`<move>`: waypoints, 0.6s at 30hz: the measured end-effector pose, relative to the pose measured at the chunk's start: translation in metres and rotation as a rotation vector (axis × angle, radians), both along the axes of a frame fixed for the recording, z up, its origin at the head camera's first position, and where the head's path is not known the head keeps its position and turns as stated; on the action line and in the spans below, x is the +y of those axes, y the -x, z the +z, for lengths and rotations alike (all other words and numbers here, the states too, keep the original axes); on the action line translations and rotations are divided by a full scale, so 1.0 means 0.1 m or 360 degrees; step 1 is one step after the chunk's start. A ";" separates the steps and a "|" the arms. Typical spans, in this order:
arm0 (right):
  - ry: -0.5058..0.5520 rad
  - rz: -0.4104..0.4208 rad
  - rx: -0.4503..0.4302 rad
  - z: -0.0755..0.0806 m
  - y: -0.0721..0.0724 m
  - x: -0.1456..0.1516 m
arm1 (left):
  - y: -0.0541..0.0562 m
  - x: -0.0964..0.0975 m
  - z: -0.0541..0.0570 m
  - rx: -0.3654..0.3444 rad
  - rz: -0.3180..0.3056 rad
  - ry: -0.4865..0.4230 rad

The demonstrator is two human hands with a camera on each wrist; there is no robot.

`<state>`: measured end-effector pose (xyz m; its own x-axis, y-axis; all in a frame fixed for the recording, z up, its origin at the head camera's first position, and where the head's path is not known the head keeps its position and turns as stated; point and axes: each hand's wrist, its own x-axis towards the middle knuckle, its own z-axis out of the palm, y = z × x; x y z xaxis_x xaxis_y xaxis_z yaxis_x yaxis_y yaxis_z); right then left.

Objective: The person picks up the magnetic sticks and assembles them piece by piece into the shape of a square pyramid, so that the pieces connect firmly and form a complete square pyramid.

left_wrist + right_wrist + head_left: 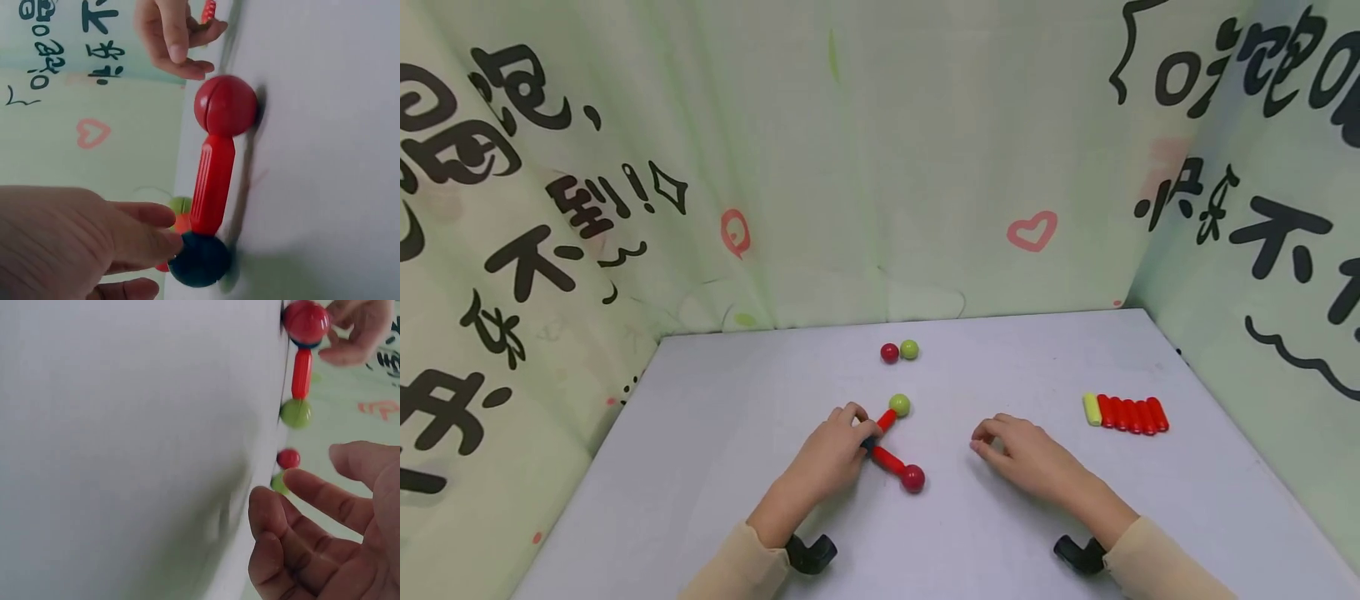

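Note:
My left hand (829,452) pinches the dark blue ball (200,261), its thumb against the ball's side; the fingers cover much of it in the head view. Two red rods (889,460) spread from this ball in a V on the table. One rod ends in a red ball (226,105), the other in a green ball (899,405). To the right of this joined piece, my right hand (1028,460) hovers over the table, fingers loosely bent and nothing held, as the right wrist view also shows.
A loose red ball (890,353) and a loose green ball (909,349) lie side by side at the back of the white table (715,417). On the right lie a yellow-green rod (1092,409) and a row of several red rods (1133,415). Printed curtains stand behind and at the sides.

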<state>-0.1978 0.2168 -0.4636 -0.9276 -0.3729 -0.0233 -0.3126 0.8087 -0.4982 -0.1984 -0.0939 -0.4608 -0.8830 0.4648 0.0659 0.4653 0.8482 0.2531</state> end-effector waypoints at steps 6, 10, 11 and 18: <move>0.0010 -0.0312 0.0053 0.06 0.08 0.36 | -0.09 0.10 0.00 -0.0163 -0.0069 -0.0140; -0.0069 -0.0498 0.0085 0.13 0.11 0.59 | -0.16 0.18 -0.02 -0.0222 -0.0111 -0.0131; -0.0100 -0.0532 0.0089 0.14 0.12 0.64 | -0.17 0.19 -0.03 -0.0211 -0.0120 -0.0120; -0.0301 -0.0651 0.0041 0.15 0.13 0.90 | -0.22 0.22 -0.08 -0.0072 -0.0143 -0.0053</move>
